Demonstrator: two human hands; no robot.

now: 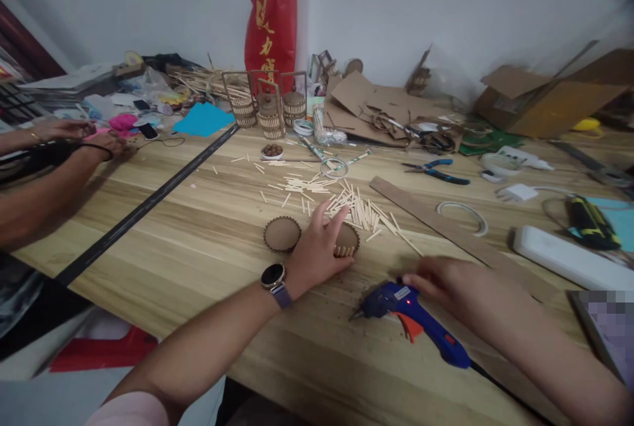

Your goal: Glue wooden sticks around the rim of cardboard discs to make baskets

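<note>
My left hand [317, 255], fingers parted, sits around the left side of a small round brown cardboard base with short wooden sticks along its edge [348, 240]; can't tell if I'm gripping it. Matching round cardboard base with dark beaded-looking rim [282, 234] lies just left, flat on the wood-grain table [267, 353]. My right hand [450, 284], fingers curled, is at the rear end of a blue glue gun with orange trigger [428, 327]; fingertips hidden, can't tell if grasping. Gun lies nozzle left, red light on. Loose pale wooden sticks [364, 208] scattered beyond the bases.
</note>
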